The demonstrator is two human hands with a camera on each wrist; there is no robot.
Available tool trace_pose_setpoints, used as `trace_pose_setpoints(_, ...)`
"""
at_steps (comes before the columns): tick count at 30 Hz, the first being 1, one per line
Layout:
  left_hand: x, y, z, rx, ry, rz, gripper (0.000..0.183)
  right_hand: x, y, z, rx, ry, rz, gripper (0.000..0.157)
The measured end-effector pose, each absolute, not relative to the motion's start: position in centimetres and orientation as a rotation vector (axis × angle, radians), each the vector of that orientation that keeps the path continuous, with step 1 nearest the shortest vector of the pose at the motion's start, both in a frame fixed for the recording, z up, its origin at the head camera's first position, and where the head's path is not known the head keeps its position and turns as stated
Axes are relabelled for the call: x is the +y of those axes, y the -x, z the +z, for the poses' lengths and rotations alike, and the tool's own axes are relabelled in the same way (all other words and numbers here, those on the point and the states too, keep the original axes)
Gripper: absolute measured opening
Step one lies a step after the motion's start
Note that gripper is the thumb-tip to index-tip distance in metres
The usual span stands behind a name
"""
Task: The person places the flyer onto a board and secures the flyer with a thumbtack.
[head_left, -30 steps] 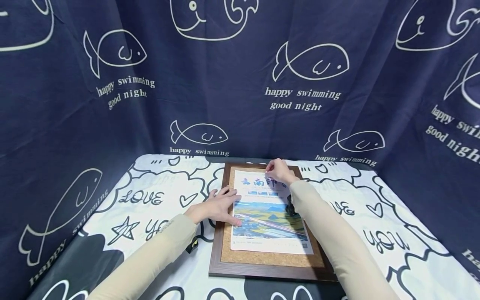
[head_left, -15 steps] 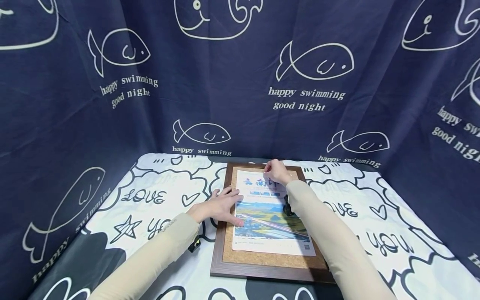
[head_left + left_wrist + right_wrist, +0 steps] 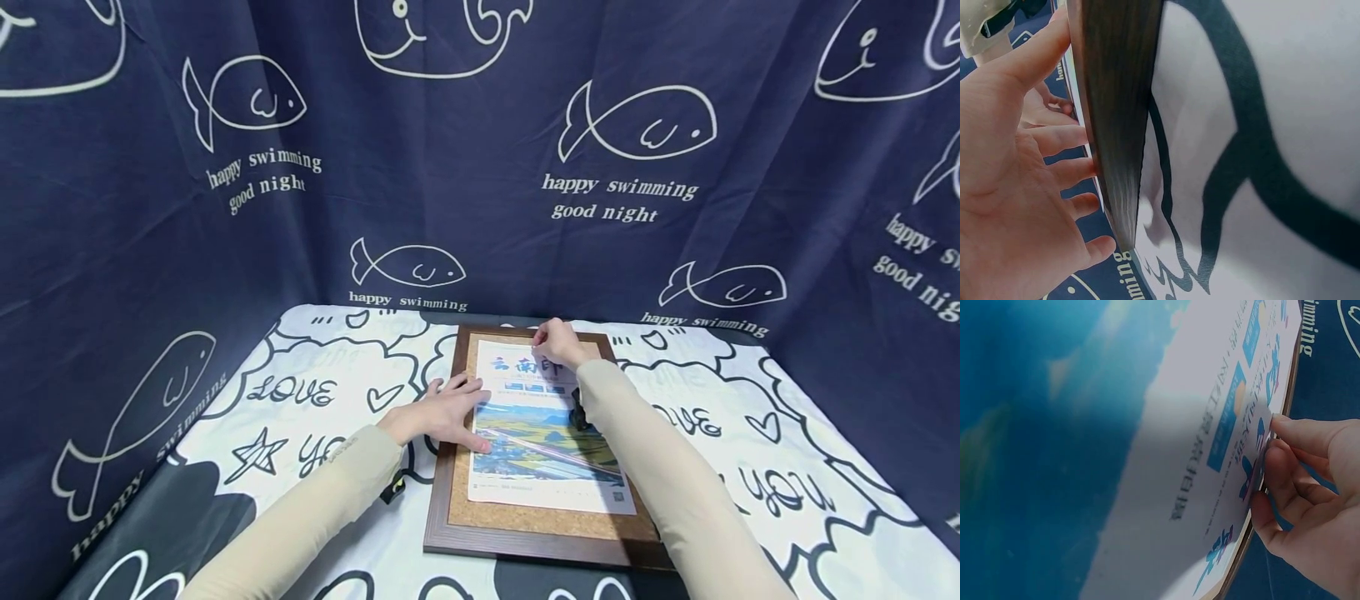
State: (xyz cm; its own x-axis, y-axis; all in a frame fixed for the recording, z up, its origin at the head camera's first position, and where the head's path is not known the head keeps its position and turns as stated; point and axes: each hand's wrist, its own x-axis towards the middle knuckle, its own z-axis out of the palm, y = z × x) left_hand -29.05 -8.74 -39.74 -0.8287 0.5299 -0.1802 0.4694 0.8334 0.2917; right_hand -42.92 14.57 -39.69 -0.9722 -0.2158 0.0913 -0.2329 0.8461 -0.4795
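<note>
A printed poster [image 3: 551, 492] with blue lettering and a landscape picture lies on a cork board [image 3: 517, 518] in a dark brown frame [image 3: 540, 546]. My left hand [image 3: 444, 417] rests with spread fingers at the poster's left side, across the frame's left edge. In the left wrist view the left hand [image 3: 1016, 156] has its fingertips over the frame's side [image 3: 1113, 119]. At the poster's top edge my right hand [image 3: 561, 343] has its fingertips together. The right wrist view shows the right hand [image 3: 1310, 494] pinching something small at the paper, mostly hidden by the fingers; I cannot tell what.
The table is covered by a white cloth [image 3: 300, 417] with black doodles and words. Dark blue curtains [image 3: 480, 167] with white fish drawings close off the back and both sides. A small black device [image 3: 392, 486] sits at the left wrist.
The whole head view has shifted slightly, so the scene sits a little further right. Both hands keep nearly the same places on the board.
</note>
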Motion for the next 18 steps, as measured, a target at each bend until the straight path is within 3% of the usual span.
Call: trace_pose_setpoints(18, -8.71, 29.16, -39.69, 2.758, -0.766, 0.333, 0.09, 14.57, 43.11, -39.5, -2.994, -0.376, 0.8, 0.004)
